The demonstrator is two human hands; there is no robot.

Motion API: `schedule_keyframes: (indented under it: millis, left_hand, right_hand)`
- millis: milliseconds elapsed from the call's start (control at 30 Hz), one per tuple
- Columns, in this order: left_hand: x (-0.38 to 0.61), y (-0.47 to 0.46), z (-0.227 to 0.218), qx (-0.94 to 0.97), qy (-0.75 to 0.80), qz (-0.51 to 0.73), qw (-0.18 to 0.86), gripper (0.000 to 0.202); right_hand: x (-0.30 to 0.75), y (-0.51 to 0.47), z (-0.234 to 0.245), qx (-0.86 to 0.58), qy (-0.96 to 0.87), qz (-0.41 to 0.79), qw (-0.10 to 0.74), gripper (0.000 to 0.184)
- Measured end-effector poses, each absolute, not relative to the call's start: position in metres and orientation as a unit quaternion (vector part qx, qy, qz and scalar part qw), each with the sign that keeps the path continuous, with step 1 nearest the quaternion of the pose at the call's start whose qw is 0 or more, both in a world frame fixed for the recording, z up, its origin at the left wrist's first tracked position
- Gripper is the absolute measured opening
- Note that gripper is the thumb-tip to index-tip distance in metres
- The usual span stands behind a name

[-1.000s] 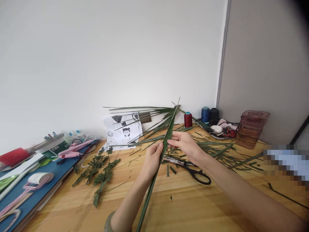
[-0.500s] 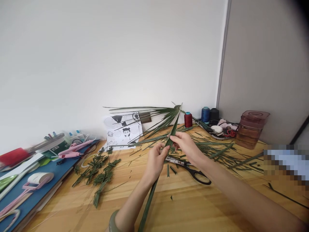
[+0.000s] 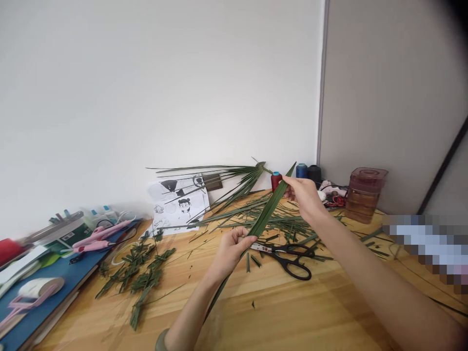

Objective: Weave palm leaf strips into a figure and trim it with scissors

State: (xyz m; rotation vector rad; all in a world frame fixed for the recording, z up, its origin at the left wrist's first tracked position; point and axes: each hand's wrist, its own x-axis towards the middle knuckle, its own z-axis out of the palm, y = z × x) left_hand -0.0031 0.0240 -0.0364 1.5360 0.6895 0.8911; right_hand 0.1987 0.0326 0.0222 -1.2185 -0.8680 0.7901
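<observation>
A long green palm leaf strip (image 3: 268, 213) runs slantwise between my hands, its pointed tip up and to the right. My left hand (image 3: 234, 248) pinches it lower down, thumb on top, and its tail trails below the wrist toward the table edge. Near the tip, my right hand (image 3: 302, 195) grips the strip between thumb and fingers. Black-handled scissors (image 3: 292, 263) lie on the table just below, their blades partly hidden behind the strip and my left hand. Cut leaf pieces (image 3: 292, 219) are scattered behind it.
A fan palm leaf (image 3: 244, 175) rests against the wall by printed drawings (image 3: 179, 204). Woven leaf pieces (image 3: 146, 268) lie at left, near a pink glue gun (image 3: 97, 239) on a blue board (image 3: 78, 273). Thread spools (image 3: 302, 171) and a pink-lidded container (image 3: 365, 195) stand at right.
My right hand has slid up and right along the strip toward its tip, away from my left hand. The strip now lies flatter and wider between them. The view has shifted slightly right.
</observation>
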Motion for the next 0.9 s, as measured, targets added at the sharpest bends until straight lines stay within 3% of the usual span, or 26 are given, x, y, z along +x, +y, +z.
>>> schedule_keyframes:
  millis: [400,900]
  left_hand:
    - [-0.027,0.034,-0.028,0.719,0.295,0.311,0.547,0.021]
    - [-0.047,0.042,-0.015,0.678,0.351,0.371,0.528,0.022]
  right_hand:
    - [0.209,0.029,0.028,-0.510,-0.346,0.389,0.685,0.022]
    - [0.217,0.037,0.022,-0.451,-0.336,0.433,0.705,0.019]
